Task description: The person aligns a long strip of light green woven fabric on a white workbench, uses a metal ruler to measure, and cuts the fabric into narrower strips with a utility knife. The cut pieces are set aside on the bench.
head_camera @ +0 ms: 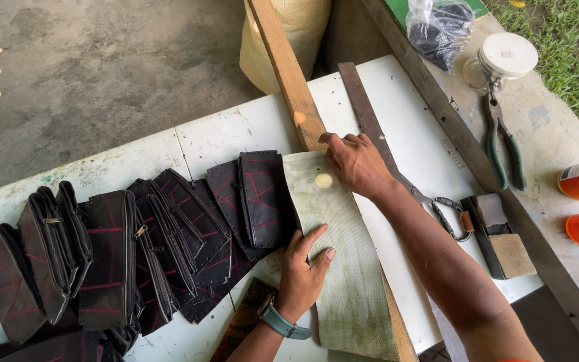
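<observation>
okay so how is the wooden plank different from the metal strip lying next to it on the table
The wooden plank is pale brown and broad; the metal strip is dark grey and narrower. The plank runs under the pale green sheet and shows again at the near table edge, while the metal strip passes under the right hand. Both are long, straight, and lie slanted the same way across the white table.

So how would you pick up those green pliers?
Grip the pliers around the two green handles, coming from above on the near side. The handles are long and spread apart, pointing toward the person, while the metal jaws point toward the white round container.
</observation>
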